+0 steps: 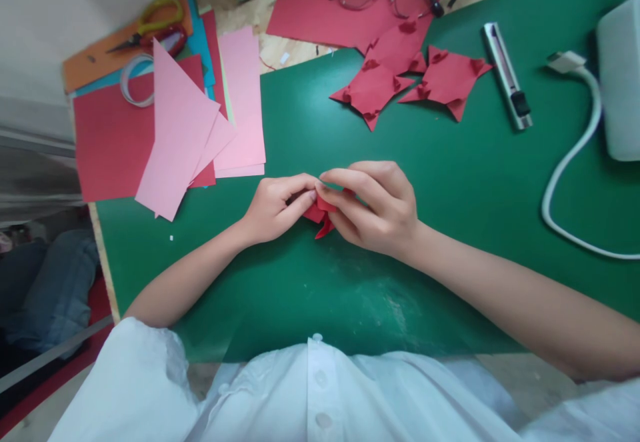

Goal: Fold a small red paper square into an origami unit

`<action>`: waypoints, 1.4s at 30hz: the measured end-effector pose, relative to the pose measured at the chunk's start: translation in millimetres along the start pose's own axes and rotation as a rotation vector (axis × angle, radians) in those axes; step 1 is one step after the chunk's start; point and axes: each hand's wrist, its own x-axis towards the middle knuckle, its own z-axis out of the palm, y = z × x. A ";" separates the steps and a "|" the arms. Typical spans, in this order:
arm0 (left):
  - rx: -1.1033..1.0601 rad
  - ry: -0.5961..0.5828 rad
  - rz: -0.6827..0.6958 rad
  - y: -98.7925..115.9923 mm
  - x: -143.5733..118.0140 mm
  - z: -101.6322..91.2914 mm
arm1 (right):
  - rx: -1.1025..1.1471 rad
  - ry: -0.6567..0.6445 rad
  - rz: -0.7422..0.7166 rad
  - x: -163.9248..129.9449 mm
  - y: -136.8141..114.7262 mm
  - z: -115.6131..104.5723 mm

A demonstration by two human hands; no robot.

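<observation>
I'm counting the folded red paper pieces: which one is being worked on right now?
The small red piece pinched between the left hand and right hand at mid-mat. The other folded red pieces lie untouched farther up the green mat.

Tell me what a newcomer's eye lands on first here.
First, the two hands meeting mid-mat: the left hand and right hand pinch a small folded red paper piece between their fingertips over the green cutting mat. Next, the finished red folded paper shapes lying beyond them, and the fan of pink paper sheets at the mat's left edge.
</observation>
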 end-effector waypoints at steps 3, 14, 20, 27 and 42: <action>-0.048 0.039 -0.014 -0.1 0.9 1.4 | -0.041 -0.009 -0.019 1.0 -2.0 -1.5; -0.144 0.061 -0.145 0.0 0.4 0.4 | 0.078 -0.225 0.148 -4.9 -6.7 -2.8; -0.174 0.044 -0.151 -1.3 0.0 -1.4 | 0.001 -0.163 0.072 -2.6 -6.0 -2.1; -0.300 0.000 -0.207 -2.7 -1.7 1.4 | 0.070 -0.233 0.115 -3.9 -4.3 -0.8; -0.282 -0.027 -0.172 -0.5 0.0 1.5 | 0.492 -0.219 0.408 2.7 10.8 0.9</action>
